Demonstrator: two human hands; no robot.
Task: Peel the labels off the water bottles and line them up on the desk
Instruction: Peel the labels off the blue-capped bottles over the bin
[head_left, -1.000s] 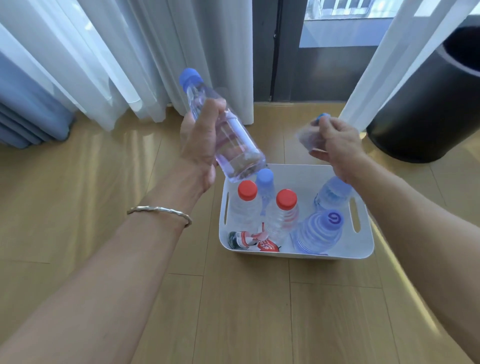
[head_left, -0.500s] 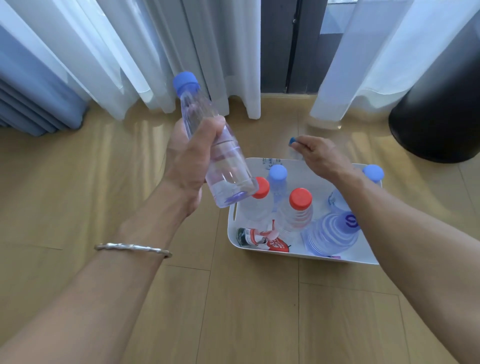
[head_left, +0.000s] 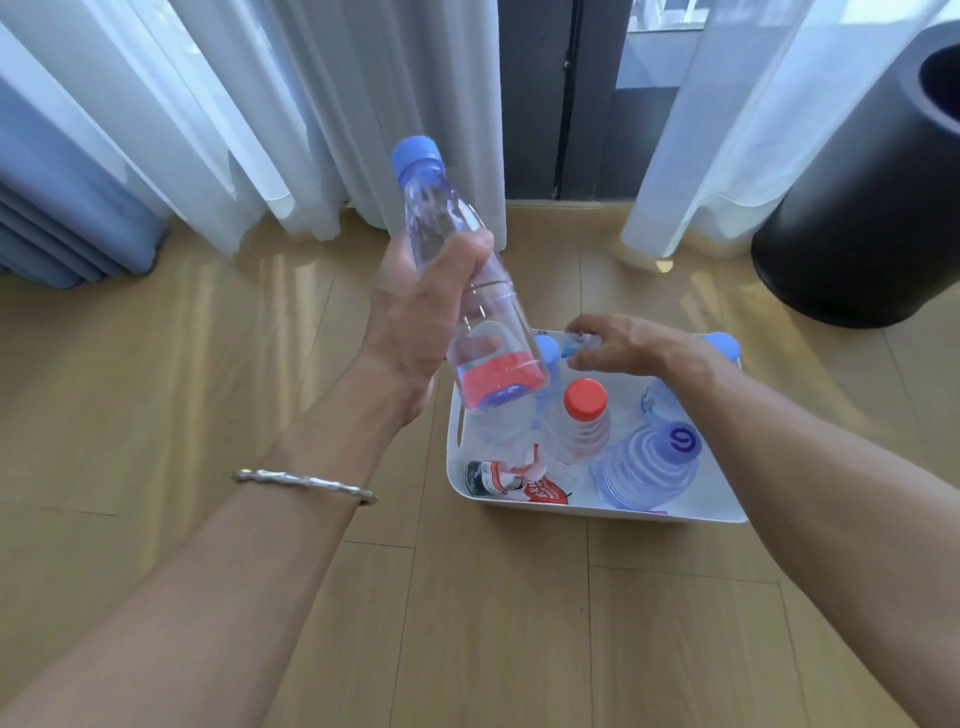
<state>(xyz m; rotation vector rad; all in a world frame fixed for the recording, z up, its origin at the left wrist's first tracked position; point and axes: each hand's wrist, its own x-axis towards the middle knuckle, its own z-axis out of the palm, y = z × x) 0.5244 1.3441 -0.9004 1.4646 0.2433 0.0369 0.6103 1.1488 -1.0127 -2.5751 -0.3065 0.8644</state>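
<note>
My left hand (head_left: 415, 317) grips a clear, label-free bottle with a blue cap (head_left: 457, 270), tilted above the left edge of a white bin (head_left: 597, 512) on the floor. My right hand (head_left: 628, 345) hovers over the bin's far side, fingers pinched on a crumpled clear-and-blue label (head_left: 582, 343). Inside the bin stand a red-capped bottle (head_left: 584, 415), a blue-capped ribbed bottle (head_left: 654, 462) and other blue-capped bottles, partly hidden by my hands. A peeled red-and-white label (head_left: 519, 480) lies at the bin's near left corner.
The bin sits on a light wooden floor. White sheer curtains (head_left: 311, 104) hang behind it, with blue drapes at far left. A black cylindrical bin (head_left: 857, 218) stands at the right. A dark door frame is behind the curtains.
My right hand came down from mid-air to the bin's far side with the peeled label. My left hand raised the bare bottle more upright.
</note>
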